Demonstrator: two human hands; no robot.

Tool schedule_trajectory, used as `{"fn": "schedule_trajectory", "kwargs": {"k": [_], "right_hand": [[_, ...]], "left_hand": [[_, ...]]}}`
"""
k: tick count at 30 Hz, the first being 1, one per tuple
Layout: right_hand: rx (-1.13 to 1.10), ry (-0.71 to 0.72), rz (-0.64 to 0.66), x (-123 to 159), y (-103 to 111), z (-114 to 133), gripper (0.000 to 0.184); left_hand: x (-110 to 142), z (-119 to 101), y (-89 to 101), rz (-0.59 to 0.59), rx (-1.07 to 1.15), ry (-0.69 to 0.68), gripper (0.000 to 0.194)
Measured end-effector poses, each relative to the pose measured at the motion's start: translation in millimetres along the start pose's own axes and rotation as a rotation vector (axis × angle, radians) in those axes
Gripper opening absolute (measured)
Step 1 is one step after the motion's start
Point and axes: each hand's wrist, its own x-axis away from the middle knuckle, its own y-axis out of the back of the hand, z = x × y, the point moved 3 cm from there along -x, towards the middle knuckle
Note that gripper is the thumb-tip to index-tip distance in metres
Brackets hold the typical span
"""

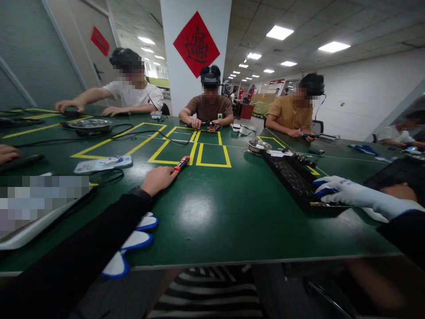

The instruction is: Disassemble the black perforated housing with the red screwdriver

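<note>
My left hand (160, 180), bare below a black sleeve and wristband, is closed on a red-and-black screwdriver (182, 164). Its handle points away from me across the green table; the shaft is hidden by the hand. On the right, my right hand (337, 190) wears a white glove with a blue palm. Its fingers are apart and rest over the near end of a long black tray-like panel (288, 177) with small cells, perhaps a keyboard base. Fingers of another white-and-blue glove (137, 239) stick out from under my left forearm.
The green table (215, 230) bears yellow tape rectangles (214, 165). Metal reels (89, 125) (259, 145), black cables (142, 134) and a pale blue packet (103, 164) lie about. Several people sit around the table handling tools. A blurred white sheet (36, 221) lies at the left.
</note>
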Motion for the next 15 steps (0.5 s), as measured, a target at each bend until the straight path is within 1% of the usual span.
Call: {"fn": "schedule_trajectory", "kwargs": {"k": [3, 5, 10, 12, 15], "right_hand": [[0.006, 0.034, 0.02, -5.2, -4.7, -0.5, 0.035], [-0.016, 0.042, 0.022, -7.3, -4.7, -0.4, 0.034], [-0.074, 0.01, 0.015, -6.3, -0.8, 1.5, 0.035], [-0.127, -0.035, 0.013, -4.4, 1.3, 1.7, 0.04], [-0.278, -0.08, 0.015, -2.4, 5.8, 1.2, 0.054]], "left_hand": [[-0.3, -0.1, -0.1, -0.001, 0.001, -0.006, 0.061], [-0.3, 0.1, 0.1, -0.002, -0.002, -0.009, 0.061], [-0.2, -0.1, 0.8, 0.003, 0.004, -0.006, 0.062], [0.0, -0.4, 1.0, 0.004, 0.005, -0.001, 0.061], [0.3, -0.5, 1.2, 0.001, 0.003, 0.007, 0.061]]}}
